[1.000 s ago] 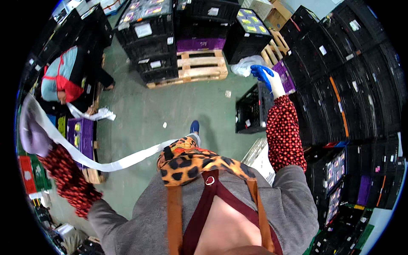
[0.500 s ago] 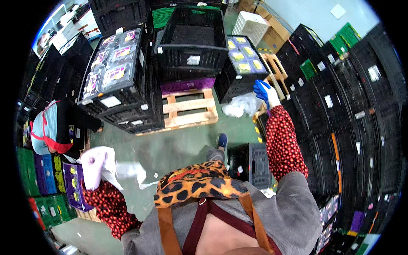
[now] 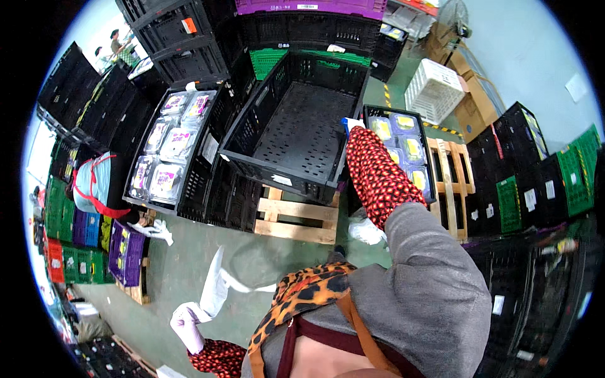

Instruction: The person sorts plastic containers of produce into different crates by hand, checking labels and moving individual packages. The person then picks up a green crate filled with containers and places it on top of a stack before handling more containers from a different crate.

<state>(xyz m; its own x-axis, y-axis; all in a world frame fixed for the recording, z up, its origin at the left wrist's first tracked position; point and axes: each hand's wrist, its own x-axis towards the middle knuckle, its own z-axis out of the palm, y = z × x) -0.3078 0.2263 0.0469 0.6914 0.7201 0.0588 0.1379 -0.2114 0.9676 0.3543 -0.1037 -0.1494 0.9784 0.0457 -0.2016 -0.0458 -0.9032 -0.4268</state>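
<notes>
My left hand point(image 3: 187, 321), in a pale glove, is low on the left, closed around a white paper strip point(image 3: 216, 293). The strip trails off to the right in loose folds. My right hand point(image 3: 354, 124), in a blue-and-white glove, reaches forward to the right rim of a black plastic crate point(image 3: 277, 171). Its fingertips are at that rim, mostly hidden by the patterned sleeve, so their grip does not show. The crate has nothing inside and sits atop a stack. Right of my hand, another black crate holds clear packs with yellow labels point(image 3: 413, 151).
On the left, a black crate holds clear packs with purple-and-white labels point(image 3: 176, 145). Wooden pallets point(image 3: 296, 230) lie below. Black crates are stacked to the right point(image 3: 504, 302). A co-worker in a light-blue apron point(image 3: 94, 183) bends by a purple crate point(image 3: 125, 252) at left.
My right hand has moved left from the yellow-labelled crate to the empty crate's rim. My left hand has drawn lower, still with the paper strip. The view has shifted closer to the crates.
</notes>
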